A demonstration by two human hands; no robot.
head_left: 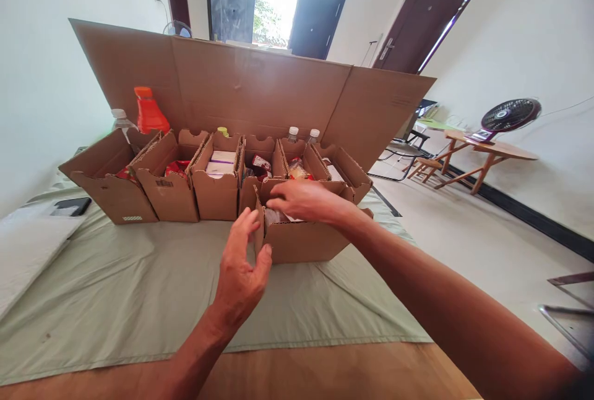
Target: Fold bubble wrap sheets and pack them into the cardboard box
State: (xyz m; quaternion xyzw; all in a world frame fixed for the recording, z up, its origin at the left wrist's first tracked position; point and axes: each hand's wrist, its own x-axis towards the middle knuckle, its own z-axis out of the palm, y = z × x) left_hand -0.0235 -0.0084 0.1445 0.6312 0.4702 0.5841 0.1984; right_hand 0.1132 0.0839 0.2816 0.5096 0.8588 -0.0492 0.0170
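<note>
Over the near brown cardboard box [301, 242]: right hand [306, 200], palm down, fingers curled loosely onto the pale packets [277, 216] inside (gripping or merely touching, cannot tell). Just left of that box's near-left corner: left hand [241, 270], wide open, fingers spread, thumb toward the cardboard wall, holding nothing, contact with the box unclear. Box itself upright on the wrinkled pale green cloth [139, 276], just in front of the right half of a row of open brown cardboard boxes [169, 193] with packaged goods inside. Behind the row, a tall unfolded sheet of brown cardboard [255, 88] on edge. At far left, an orange plastic bottle [148, 112] beside a clear capped bottle [121, 120]. On the left edge, a flat black phone [72, 205].
</note>
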